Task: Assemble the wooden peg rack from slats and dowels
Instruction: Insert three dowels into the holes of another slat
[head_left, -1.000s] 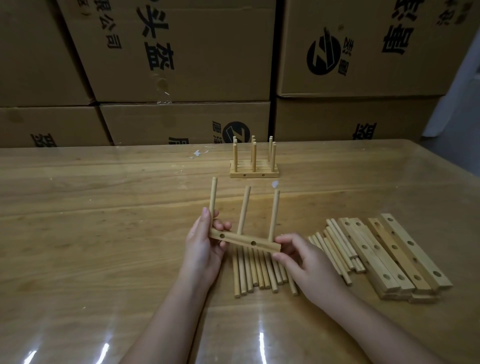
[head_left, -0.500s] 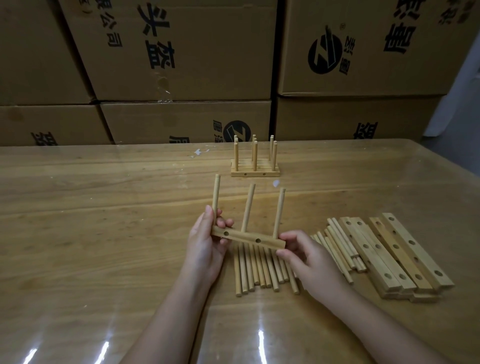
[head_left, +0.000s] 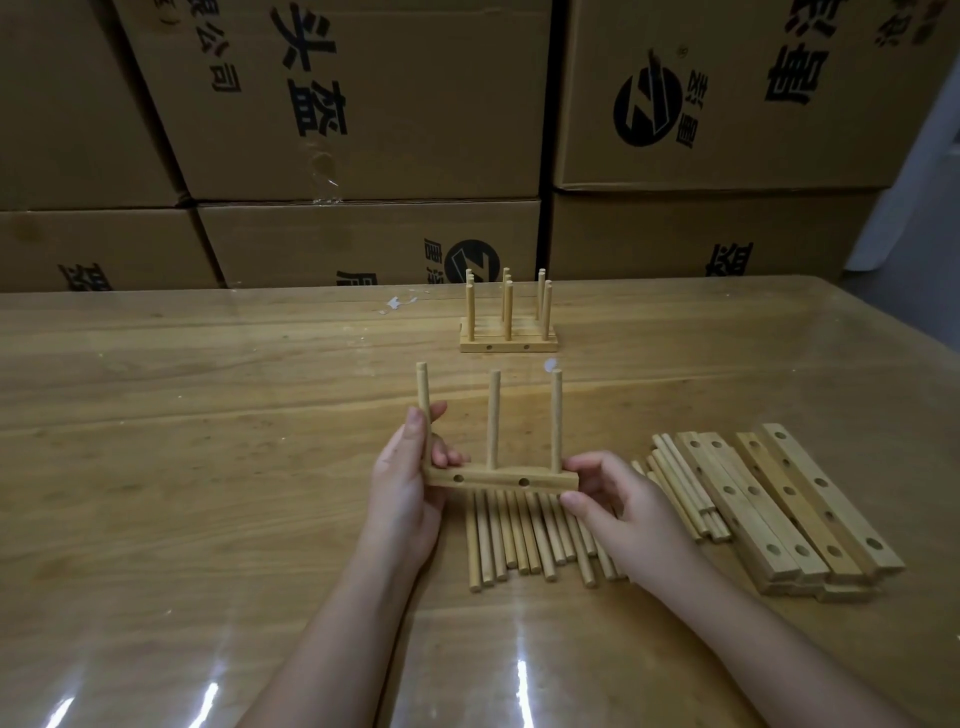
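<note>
Slat (head_left: 498, 478) now level (dowels (head_left: 493, 415) upright), between curled left hand (head_left: 410, 488), right hand (head_left: 623, 509)

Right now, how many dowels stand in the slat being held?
3. The left dowel stands at the end of the slat gripped by the left hand; the middle dowel at its centre; the right dowel near the end pinched by the right hand. None seems hidden.
</note>
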